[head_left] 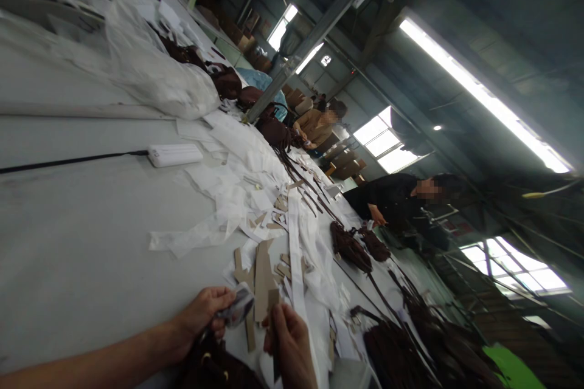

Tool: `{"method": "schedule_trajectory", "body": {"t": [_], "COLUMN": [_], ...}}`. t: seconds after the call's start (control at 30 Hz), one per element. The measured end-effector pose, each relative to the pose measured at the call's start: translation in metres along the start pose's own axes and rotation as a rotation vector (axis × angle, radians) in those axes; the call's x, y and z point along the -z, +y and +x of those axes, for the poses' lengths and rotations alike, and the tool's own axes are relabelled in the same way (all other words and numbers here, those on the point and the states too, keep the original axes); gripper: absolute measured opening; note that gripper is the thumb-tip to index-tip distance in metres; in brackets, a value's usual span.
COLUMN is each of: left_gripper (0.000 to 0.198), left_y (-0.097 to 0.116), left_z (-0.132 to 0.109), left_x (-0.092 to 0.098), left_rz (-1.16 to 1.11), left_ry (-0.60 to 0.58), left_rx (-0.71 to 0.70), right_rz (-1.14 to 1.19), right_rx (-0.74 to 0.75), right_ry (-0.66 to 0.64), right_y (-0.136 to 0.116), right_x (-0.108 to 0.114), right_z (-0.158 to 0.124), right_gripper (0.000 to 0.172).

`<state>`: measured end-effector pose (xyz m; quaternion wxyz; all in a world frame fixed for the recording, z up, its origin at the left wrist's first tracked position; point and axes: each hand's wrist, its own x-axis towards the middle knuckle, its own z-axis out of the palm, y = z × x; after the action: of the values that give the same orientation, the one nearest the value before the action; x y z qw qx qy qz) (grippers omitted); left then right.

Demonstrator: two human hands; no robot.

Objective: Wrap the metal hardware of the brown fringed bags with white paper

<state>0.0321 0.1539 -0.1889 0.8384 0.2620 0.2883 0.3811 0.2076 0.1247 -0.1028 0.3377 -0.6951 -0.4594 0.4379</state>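
Observation:
My left hand (203,316) is closed, pinching a small crumpled piece of clear plastic (240,304) between thumb and fingers. Below that hand, at the bottom edge, sits a dark brown bag (216,368) with gold-coloured metal rings; only its upper part shows. A narrow grey-brown cardboard strip (273,299) stands up from my right hand (294,343), whose fingers are closed on it. Just beyond both hands lie loose cardboard pieces (263,273) of the same colour, among white paper strips (295,249).
A white power bank (174,155) with a black cable lies on the grey-white table (91,243). Clear plastic sheeting (159,67) and film scraps spread farther up. Brown bags (351,247) and straps (395,346) line the right side. Two people (383,197) work across the table, near a metal post (292,67).

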Motion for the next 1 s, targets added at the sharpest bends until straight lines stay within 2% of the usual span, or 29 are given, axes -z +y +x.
{"method": "schedule_trajectory", "body": {"t": [0.1, 0.2, 0.37, 0.43, 0.57, 0.67, 0.8, 0.9, 0.93, 1.0], "left_gripper": [0.046, 0.044, 0.044, 0.046, 0.05, 0.056, 0.05, 0.052, 0.053, 0.053], "left_y": [0.003, 0.005, 0.007, 0.007, 0.004, 0.003, 0.01, 0.013, 0.012, 0.006], "left_z": [0.001, -0.001, -0.005, -0.006, -0.008, -0.01, -0.017, -0.018, -0.017, -0.015], "left_x": [0.003, 0.001, -0.005, -0.005, -0.005, -0.006, -0.006, -0.006, -0.005, -0.004], "left_rz": [-0.104, -0.132, -0.07, -0.019, 0.099, 0.112, 0.208, 0.29, 0.311, 0.341], "left_ry": [-0.034, -0.055, -0.091, -0.096, -0.106, -0.093, -0.075, -0.053, -0.047, -0.029], "left_rx": [0.012, -0.008, -0.085, -0.127, -0.179, -0.184, -0.233, -0.242, -0.234, -0.221], "right_rz": [-0.166, -0.315, -0.447, -0.317, 0.218, 0.49, 0.693, 0.526, 0.413, 0.19], "right_rx": [0.077, 0.128, 0.18, 0.157, -0.066, -0.171, -0.199, -0.057, 0.019, 0.16], "right_ry": [0.009, 0.131, 0.296, 0.307, 0.303, 0.344, 0.225, 0.123, 0.134, 0.246], "right_y": [0.007, 0.009, 0.004, 0.006, 0.014, 0.015, 0.017, 0.032, 0.039, 0.053], "right_x": [-0.025, -0.042, -0.056, -0.061, -0.074, -0.082, -0.08, -0.071, -0.068, -0.065], "right_z": [-0.013, -0.017, -0.015, -0.014, -0.012, -0.013, -0.018, -0.021, -0.021, -0.019], "right_gripper": [0.048, 0.046, 0.032, 0.032, 0.039, 0.048, 0.052, 0.048, 0.046, 0.044]}}
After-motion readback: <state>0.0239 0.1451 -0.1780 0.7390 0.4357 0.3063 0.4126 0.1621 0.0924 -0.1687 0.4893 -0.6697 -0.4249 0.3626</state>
